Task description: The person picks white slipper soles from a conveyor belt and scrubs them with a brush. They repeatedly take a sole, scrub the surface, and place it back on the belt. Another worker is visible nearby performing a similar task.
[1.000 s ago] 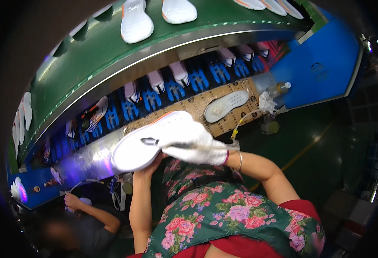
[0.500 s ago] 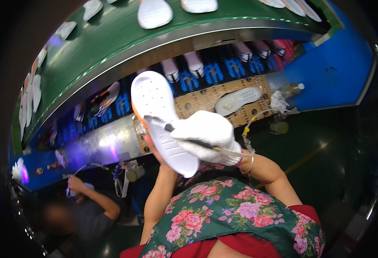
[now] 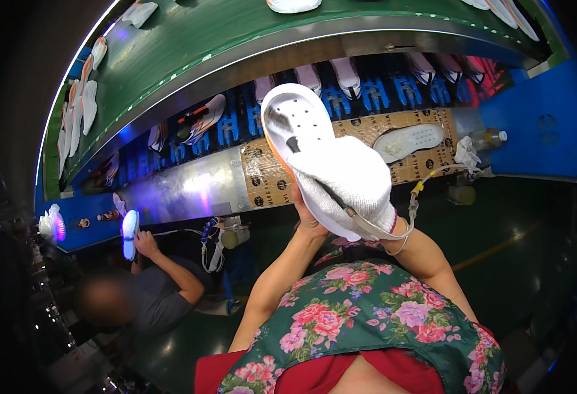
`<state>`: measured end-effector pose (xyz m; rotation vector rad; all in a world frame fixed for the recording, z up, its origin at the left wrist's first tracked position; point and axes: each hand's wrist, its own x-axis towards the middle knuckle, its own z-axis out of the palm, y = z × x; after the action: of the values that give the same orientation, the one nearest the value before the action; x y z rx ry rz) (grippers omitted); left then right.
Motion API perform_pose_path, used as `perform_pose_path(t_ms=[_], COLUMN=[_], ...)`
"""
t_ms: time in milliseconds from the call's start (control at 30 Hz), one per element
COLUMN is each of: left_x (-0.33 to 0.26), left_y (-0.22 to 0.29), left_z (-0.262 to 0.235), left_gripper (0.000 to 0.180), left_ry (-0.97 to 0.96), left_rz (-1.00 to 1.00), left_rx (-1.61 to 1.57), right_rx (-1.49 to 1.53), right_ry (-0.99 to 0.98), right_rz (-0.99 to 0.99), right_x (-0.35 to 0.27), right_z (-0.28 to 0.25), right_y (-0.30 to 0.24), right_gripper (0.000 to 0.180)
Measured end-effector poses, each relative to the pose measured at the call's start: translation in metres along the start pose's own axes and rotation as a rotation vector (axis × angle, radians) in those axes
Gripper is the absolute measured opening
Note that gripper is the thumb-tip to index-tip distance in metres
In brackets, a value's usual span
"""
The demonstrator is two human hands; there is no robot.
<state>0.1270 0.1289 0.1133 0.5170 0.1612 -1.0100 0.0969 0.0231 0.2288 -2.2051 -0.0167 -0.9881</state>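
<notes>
A white shoe sole (image 3: 311, 118) with an orange edge and rows of small holes is tilted up in front of me. My left hand (image 3: 307, 215) grips it from beneath by its left edge, its fingers partly hidden. My right hand (image 3: 357, 174), in a white knit glove, is closed round a thin dark brush (image 3: 331, 194) with a clear tube (image 3: 393, 235) running from its rear end. The brush's dark tip lies over the sole's inner face, at the upper, rounded end. A wet-looking grey patch shows there. The glove covers the sole's middle.
Behind, a worn grey sole (image 3: 408, 143) lies on a cardboard-covered ledge (image 3: 265, 176), with a plastic bottle (image 3: 489, 138) and crumpled white tissue (image 3: 466, 155) at right. Shoes sit in blue holders (image 3: 375, 95) under a green conveyor belt (image 3: 236, 39) bearing soles. At left a co-worker's hand (image 3: 147, 244) holds a sole.
The sole and both hands have shifted right in the picture, and so has the background. The brush tip has moved from the sole's middle toward its upper end. The co-worker's sole is now raised.
</notes>
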Motion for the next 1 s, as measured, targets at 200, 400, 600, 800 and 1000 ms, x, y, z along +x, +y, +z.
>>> perform_pose_path(t_ms=[200,400,600,800,1000], left_x=[0.009,0.023,0.026,0.028,0.040], left_y=[0.004,-0.003,0.013,0.023,0.033], left_z=[-0.002,-0.033,-0.017,-0.018,-0.033], left_gripper=[0.101,0.096,0.096,0.097,0.096], left_ry=[-0.054,-0.068,-0.105,-0.044,-0.299], left_rz=[0.084,0.085,0.101,0.148,0.096], left_rx=[0.018,-0.141,-0.106,-0.134,-0.227], right_rx=[0.572,0.184,0.135,0.357,0.143], right_ry=[0.210,0.126,0.045,0.042,-0.048], right_rz=[0.373,0.130,0.199,0.398,0.199], right_x=[-0.014,-0.002,-0.007,-0.022,-0.021], right_z=[0.022,0.023,0.021,0.019,0.027], right_y=[-0.001,0.001,-0.005,0.005,0.001], right_gripper=[0.028,0.027,0.026,0.026,0.025])
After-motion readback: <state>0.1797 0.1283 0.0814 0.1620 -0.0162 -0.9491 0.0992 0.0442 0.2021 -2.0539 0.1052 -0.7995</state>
